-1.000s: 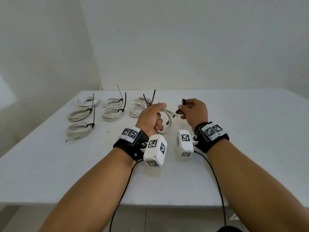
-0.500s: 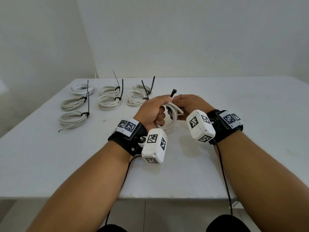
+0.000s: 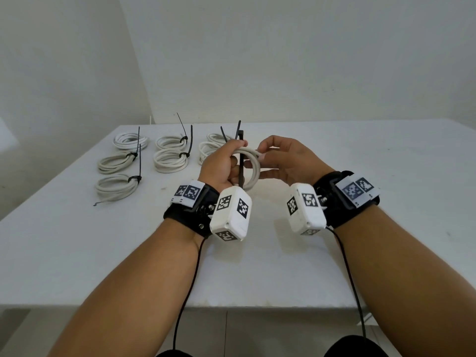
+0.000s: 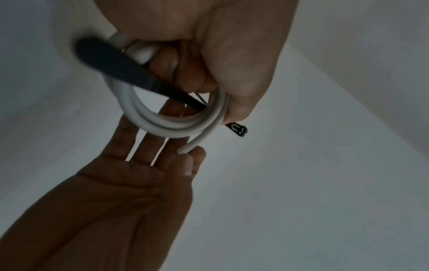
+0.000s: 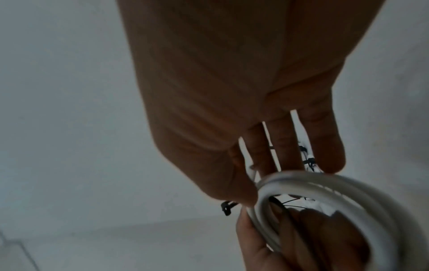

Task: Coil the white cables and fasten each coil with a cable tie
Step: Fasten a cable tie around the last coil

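Observation:
My left hand (image 3: 224, 163) grips a small white cable coil (image 3: 253, 167) above the table, near its middle. A black cable tie (image 3: 241, 166) stands upright through the coil, pinned under the left fingers. Its head (image 4: 236, 129) sticks out past the left thumb, and its strap (image 4: 120, 66) crosses the ring. My right hand (image 3: 280, 161) is on the coil's right side with straight, spread fingers (image 4: 148, 146) behind the ring. Its thumb touches the loose cable end (image 4: 185, 147). In the right wrist view the coil (image 5: 325, 183) lies just past the right fingertips (image 5: 285, 155).
Several tied white coils with black ties lie at the table's far left (image 3: 117, 186), (image 3: 170, 161), (image 3: 131, 139); one more (image 3: 210, 148) sits just behind my left hand. The white table (image 3: 386, 202) meets a wall at the back, and its front edge is near my forearms.
My right hand let go of the tie and opened its fingers behind the coil. The tie now stands upright through the ring in my left hand's grip.

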`<action>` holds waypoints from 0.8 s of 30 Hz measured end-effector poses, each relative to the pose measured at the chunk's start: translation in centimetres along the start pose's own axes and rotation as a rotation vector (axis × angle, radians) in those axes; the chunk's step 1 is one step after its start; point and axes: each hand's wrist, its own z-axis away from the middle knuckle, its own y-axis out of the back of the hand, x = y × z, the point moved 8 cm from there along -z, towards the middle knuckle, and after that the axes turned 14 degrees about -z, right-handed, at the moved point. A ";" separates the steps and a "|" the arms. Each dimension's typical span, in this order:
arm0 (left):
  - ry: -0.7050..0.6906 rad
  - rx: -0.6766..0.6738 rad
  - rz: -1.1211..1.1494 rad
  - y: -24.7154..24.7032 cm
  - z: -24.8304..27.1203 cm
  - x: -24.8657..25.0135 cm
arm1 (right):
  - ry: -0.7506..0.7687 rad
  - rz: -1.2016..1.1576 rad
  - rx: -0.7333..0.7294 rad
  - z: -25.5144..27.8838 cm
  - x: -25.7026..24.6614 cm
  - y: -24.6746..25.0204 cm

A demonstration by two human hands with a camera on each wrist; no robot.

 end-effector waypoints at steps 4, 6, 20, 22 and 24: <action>0.015 0.093 0.054 1.1 0.3 0.1 | 0.086 0.370 -0.060 0.2 -0.2 -0.9; 0.028 0.114 0.053 1.4 0.4 0.1 | 0.154 0.599 -0.080 0.5 -0.5 -1.7; -0.116 0.093 -0.174 -0.2 -0.1 -0.3 | 0.557 0.608 0.250 1.1 -3.7 -0.1; -0.165 0.072 -0.248 -0.7 0.2 -0.2 | 0.547 0.606 0.272 1.2 -3.8 0.3; -0.183 0.047 -0.289 -1.1 0.3 -0.2 | 0.538 0.583 0.305 1.3 -3.7 0.6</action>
